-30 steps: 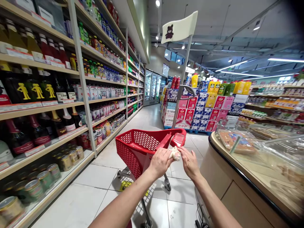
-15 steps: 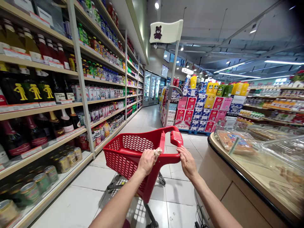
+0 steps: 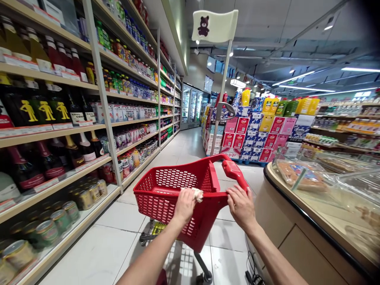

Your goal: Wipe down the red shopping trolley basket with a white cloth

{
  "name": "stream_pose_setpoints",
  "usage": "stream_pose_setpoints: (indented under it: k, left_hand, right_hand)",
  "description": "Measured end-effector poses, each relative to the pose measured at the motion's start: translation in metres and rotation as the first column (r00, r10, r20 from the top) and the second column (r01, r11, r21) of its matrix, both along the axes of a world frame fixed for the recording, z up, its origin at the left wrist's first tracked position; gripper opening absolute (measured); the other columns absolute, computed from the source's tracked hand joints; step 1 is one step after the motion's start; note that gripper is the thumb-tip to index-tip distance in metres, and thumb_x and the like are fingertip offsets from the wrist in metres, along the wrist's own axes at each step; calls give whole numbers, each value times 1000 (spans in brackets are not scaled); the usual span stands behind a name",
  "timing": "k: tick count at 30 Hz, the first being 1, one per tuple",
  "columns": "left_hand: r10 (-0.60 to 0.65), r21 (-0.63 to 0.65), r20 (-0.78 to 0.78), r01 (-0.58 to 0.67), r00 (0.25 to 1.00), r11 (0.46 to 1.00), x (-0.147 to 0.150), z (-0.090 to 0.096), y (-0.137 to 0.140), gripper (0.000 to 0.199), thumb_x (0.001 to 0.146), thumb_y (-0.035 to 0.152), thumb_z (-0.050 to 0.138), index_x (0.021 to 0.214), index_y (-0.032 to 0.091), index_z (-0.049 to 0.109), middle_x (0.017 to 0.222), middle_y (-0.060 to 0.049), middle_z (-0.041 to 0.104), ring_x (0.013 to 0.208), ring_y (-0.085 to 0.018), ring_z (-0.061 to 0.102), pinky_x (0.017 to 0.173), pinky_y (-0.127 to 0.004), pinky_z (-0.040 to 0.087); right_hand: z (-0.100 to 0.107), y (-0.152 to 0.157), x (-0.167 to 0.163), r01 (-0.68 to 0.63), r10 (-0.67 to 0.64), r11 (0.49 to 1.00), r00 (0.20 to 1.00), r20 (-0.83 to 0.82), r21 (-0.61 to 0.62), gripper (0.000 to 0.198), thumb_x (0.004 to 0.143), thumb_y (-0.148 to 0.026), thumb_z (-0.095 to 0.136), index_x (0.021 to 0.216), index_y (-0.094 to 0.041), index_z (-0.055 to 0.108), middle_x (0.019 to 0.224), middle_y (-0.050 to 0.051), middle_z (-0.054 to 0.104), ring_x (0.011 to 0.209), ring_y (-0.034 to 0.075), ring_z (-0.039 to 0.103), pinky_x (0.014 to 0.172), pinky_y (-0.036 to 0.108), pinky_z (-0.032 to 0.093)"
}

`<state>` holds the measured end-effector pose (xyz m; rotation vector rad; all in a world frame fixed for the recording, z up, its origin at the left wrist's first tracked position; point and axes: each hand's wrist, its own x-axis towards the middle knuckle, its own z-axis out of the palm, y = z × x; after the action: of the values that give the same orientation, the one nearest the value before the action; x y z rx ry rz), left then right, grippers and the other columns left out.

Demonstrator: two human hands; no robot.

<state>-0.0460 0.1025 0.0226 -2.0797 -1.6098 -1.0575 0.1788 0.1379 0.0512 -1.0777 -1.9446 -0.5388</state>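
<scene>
A red plastic shopping cart (image 3: 166, 204) with a perforated basket stands in front of me, turned sideways with its front to the left. My left hand (image 3: 185, 206) is closed on a crumpled whitish cloth (image 3: 197, 194) and presses it against the cart's near top rim. Over the corner where the rim meets the red push handle (image 3: 233, 169), my right hand (image 3: 242, 206) curls its fingers, gripping the cart. From what shows of it, the basket holds nothing. A pole behind the handle carries a cream flag (image 3: 215, 26) with a bear on it.
Shelves of bottles and cans (image 3: 63, 215) line the left side. At right stands a curved glass-topped food counter (image 3: 299, 225), close to my right arm, with black cables (image 3: 253, 269) on the floor by its base. Stacked drink cartons (image 3: 237, 134) rise beyond the cart.
The cart has turned slightly, its handle swinging to the right and nearer. My right hand has shifted right with it; my left hand stays on the rim with the cloth.
</scene>
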Motion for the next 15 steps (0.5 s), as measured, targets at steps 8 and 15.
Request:
stream_pose_setpoints:
  k: [8,15]
  left_hand:
    - [26,-74,-54,-30,998,997,-20,-10,-2,26,80,10,35,100,16,52,94,-8,58,91,-20,52,83,-41,44]
    - [42,-114,-113,-55,993,992,-46,-24,-8,21,82,15,37,96,20,52,89,-4,58,87,-18,51,83,-39,43]
  right_hand:
    - [-4,-7,5,15,-14,1000,997,74,-15,28,79,-22,41,98,-21,62,101,5,65,103,24,53,102,50,16]
    - [-18,-20,-22,-29,34,999,991,132,-43,31,79,-20,40,103,-19,60,106,5,63,107,23,51,104,48,14]
